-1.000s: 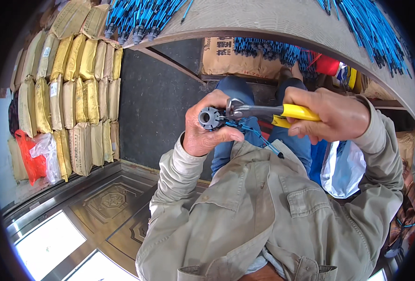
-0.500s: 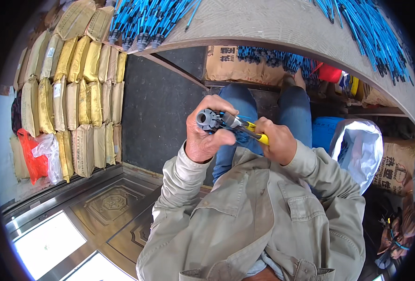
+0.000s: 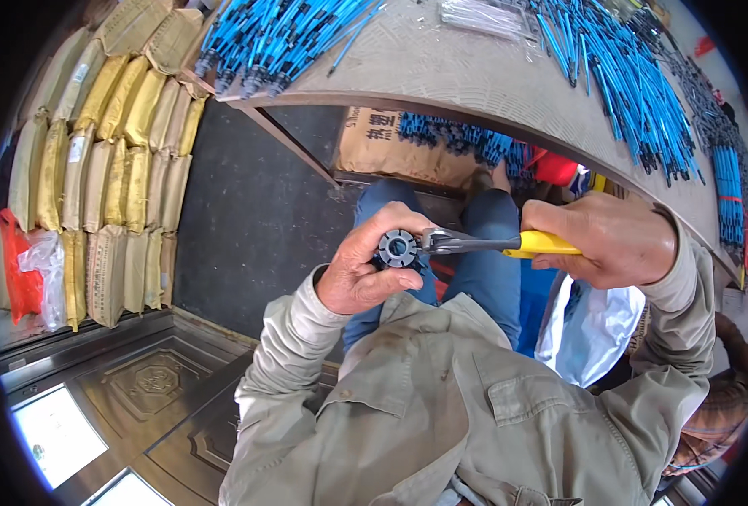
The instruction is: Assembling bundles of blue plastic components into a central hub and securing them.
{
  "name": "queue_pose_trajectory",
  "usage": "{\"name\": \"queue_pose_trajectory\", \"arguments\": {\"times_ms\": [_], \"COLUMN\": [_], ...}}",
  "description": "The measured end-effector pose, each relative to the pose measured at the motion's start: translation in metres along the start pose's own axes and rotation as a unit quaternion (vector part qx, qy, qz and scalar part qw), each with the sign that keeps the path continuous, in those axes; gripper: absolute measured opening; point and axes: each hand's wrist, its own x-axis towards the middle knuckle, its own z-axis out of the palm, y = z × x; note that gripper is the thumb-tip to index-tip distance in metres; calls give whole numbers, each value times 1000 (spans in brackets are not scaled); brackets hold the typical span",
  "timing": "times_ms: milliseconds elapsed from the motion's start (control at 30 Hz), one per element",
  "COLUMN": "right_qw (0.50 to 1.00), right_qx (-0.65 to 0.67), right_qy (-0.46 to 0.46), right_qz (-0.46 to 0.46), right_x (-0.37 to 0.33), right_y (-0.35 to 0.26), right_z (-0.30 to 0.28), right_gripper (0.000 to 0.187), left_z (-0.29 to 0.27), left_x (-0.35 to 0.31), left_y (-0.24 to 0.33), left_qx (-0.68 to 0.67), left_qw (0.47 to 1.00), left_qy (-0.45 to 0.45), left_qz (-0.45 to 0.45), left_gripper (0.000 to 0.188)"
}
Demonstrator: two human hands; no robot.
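My left hand (image 3: 365,263) is closed around a dark grey round fitting (image 3: 385,244) with a slotted ring end and a hole in its middle. The ring faces up, and the rest of the piece is hidden by my fingers. My right hand (image 3: 614,240) grips the yellow handle (image 3: 547,244) of a pair of pliers, held nearly level. The dark metal head of the pliers (image 3: 467,243) reaches left to the fitting's side, by my left fingertips. What its jaws hold, if anything, I cannot make out.
Ahead stands a workbench (image 3: 441,63) with bundles of blue-and-black tubes (image 3: 294,34) and more tubes (image 3: 627,93) on the right. Stacked yellow and brown sacks (image 3: 104,160) line the left. A white plastic bag (image 3: 593,325) stands below my right arm.
My right hand has moved to the right and nearer, swinging the pliers from slanting to almost level. The fitting's ring has turned up more squarely. The whole view has shifted somewhat.
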Motion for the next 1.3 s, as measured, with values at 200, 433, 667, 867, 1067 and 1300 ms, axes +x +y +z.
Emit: {"name": "queue_pose_trajectory", "arguments": {"times_ms": [200,433,667,867,1067,1300], "right_qw": [999,934,791,910,891,879], "right_qx": [36,-228,-359,-172,122,207], "right_qy": [-15,269,291,378,347,325], "right_qz": [15,58,401,21,-266,-279], "right_x": [2,-3,0,73,149,120], "right_y": [5,87,194,111,31,10], "right_z": [3,33,20,89,150,135], "right_gripper": [20,26,51,73,43,29], "left_z": [7,-20,-121,-104,-68,-26], "left_x": [7,14,-45,-77,-117,-121], "left_y": [-4,-8,4,-63,-186,-182], "left_qx": [55,58,-399,-779,-579,-704], "left_qw": [998,973,853,555,737,649], "left_qy": [-11,222,322,286,349,261], "left_qz": [1,21,98,56,3,-123], "left_gripper": [43,46,38,36,38,40]}}
